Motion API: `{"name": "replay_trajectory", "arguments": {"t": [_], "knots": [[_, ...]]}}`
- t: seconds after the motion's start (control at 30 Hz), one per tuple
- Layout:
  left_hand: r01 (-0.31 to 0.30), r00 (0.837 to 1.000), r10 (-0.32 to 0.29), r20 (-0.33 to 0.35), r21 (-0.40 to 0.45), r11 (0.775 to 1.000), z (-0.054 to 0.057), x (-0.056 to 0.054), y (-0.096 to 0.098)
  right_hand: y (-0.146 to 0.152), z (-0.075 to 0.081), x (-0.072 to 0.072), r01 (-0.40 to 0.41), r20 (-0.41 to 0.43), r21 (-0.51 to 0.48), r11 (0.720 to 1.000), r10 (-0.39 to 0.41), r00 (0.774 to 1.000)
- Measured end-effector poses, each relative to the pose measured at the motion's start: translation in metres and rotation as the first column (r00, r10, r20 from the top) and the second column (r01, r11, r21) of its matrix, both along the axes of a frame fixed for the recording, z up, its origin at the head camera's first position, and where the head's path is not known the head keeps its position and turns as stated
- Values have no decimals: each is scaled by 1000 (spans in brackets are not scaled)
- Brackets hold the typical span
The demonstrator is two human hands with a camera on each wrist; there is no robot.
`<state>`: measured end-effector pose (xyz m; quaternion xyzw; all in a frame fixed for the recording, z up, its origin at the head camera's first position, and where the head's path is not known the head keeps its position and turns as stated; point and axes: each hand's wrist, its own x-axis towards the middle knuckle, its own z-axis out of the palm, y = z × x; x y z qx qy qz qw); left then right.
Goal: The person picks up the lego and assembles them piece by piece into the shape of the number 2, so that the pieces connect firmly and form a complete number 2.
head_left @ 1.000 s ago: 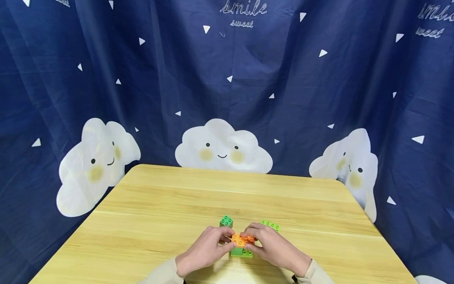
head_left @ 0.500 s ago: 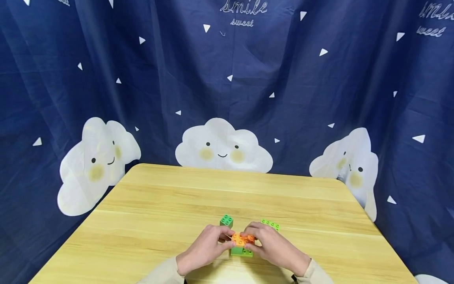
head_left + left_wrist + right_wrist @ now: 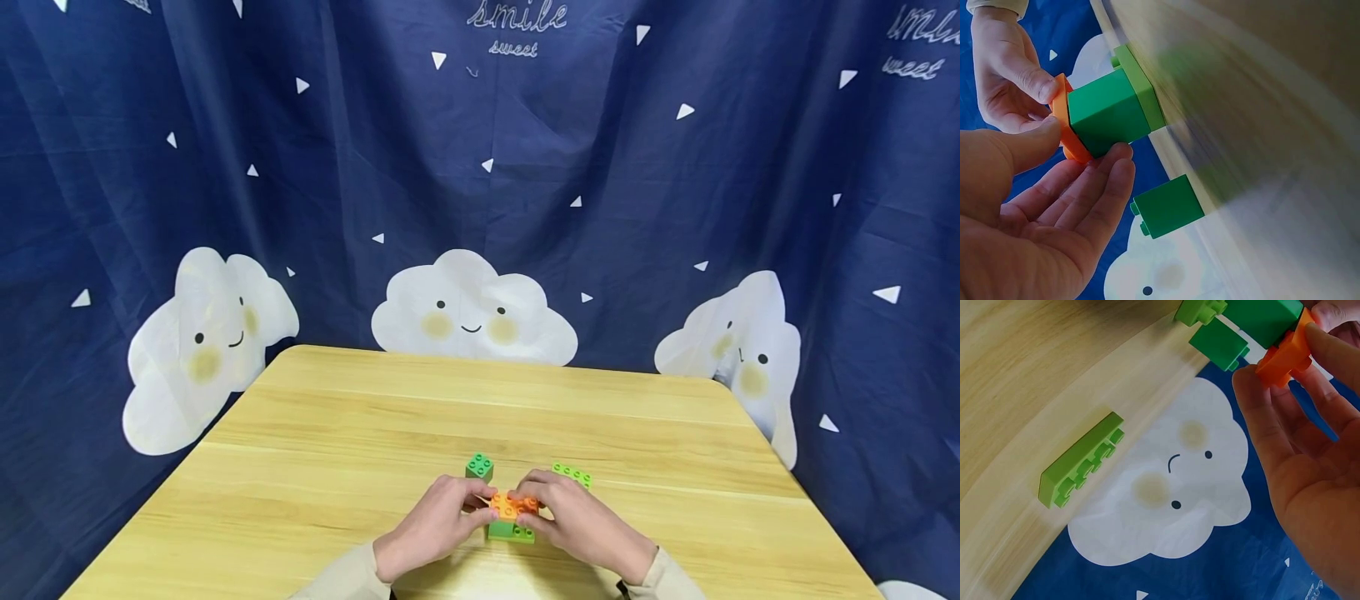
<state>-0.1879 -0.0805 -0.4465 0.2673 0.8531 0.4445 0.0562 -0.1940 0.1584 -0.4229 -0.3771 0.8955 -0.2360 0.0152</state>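
Note:
An orange building brick (image 3: 507, 506) sits across the top of a tall green block (image 3: 1107, 112), which stands on a thin lime-green brick (image 3: 1139, 87) on the table. My left hand (image 3: 442, 518) pinches the orange brick's left end between thumb and fingers, its other fingertips beside the green block. At the opposite end, my right hand (image 3: 581, 517) pinches the same brick (image 3: 1285, 355) with thumb and fingers. In the right wrist view, the orange brick's end juts out past the green block. Part of its studded top is hidden by the right fingers.
Just beyond the left hand, a second green block (image 3: 479, 467) stands alone, studs up. A long lime-green brick (image 3: 1083, 457) lies past the right hand. The wooden table (image 3: 360, 417) reaches back to a dark blue curtain (image 3: 337, 167) printed with clouds.

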Motion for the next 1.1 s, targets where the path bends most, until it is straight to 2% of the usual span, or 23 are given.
{"name": "replay_trajectory", "arguments": {"t": [0.67,0.87,1.1], "knots": [[7,1000,-7,-4,19,1000,0,2,0,-2,-1,0,-2,3,-14,1000,2,1000],[1,1000,-1,7,18,1000,1,3,1,-1,-1,0,-3,32,-27,1000,4,999],[6,1000,-6,-13,12,1000,-1,2,1,0,-1,-1,-6,49,-36,999,8,999]]}}
